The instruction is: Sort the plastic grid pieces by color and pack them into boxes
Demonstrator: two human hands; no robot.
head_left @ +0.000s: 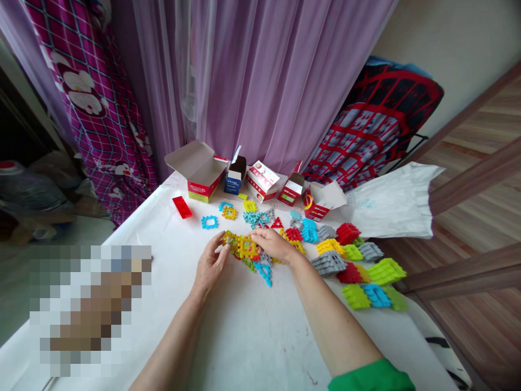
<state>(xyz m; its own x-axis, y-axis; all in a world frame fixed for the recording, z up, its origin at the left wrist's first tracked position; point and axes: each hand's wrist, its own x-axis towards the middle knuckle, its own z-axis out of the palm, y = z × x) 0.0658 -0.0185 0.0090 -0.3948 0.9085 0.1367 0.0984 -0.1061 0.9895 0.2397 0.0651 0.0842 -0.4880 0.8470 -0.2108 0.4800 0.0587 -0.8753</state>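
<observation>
My left hand [211,263] grips the left end of a yellow plastic building piece [247,247] over the middle of the table. At the piece's upper right edge is my right hand [272,244], its fingers closed on it. Just below lie a blue triangular piece [264,273] and a green one [248,264], partly covered. Beyond my hands sit a yellow square frame [229,213], a blue frame [209,222], a red triangle [277,222] and a cluster of light blue pieces [254,219].
Stacked green pieces [386,270], grey pieces [329,263] and other colours fill the right side. Open boxes [203,182] line the back edge. A red tray [182,207] lies at the back left, a white bag [391,201] at the right. Something pixelated covers the left.
</observation>
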